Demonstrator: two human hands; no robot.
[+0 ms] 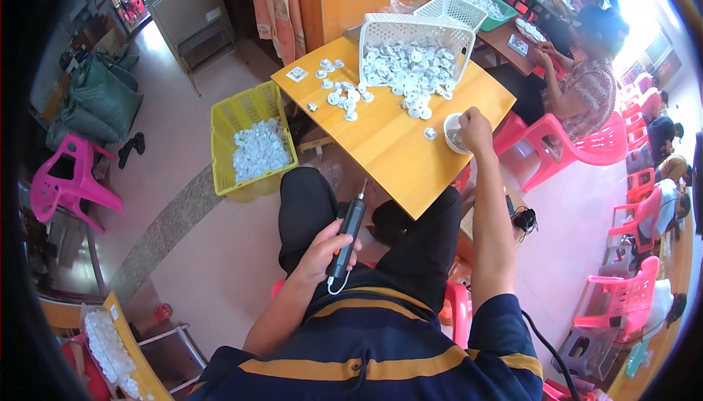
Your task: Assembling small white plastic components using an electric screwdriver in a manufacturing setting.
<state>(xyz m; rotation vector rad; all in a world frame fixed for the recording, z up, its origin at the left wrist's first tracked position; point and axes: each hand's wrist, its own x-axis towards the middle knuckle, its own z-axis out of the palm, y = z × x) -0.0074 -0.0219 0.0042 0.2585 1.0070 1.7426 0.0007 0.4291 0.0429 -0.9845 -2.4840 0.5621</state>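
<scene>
Head view: left hand [327,251] grips a screwdriver [351,225], right hand [477,132], closure unclear, overlaps a cup [452,139]; yellow basket [224,128] holds white parts [260,150].

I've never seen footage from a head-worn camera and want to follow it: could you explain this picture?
There is no machine arm here, just a person's two bare hands. The picture comes from a wide fisheye camera on that person's head, looking down, so edges bend near the rim. The left hand grips a black electric screwdriver, tip pointing away from the body. The right hand is at the rim of a white cup; its fingertips are hard to make out. On the yellow table, a white basket lies tipped, with small white parts spilling out.
</scene>
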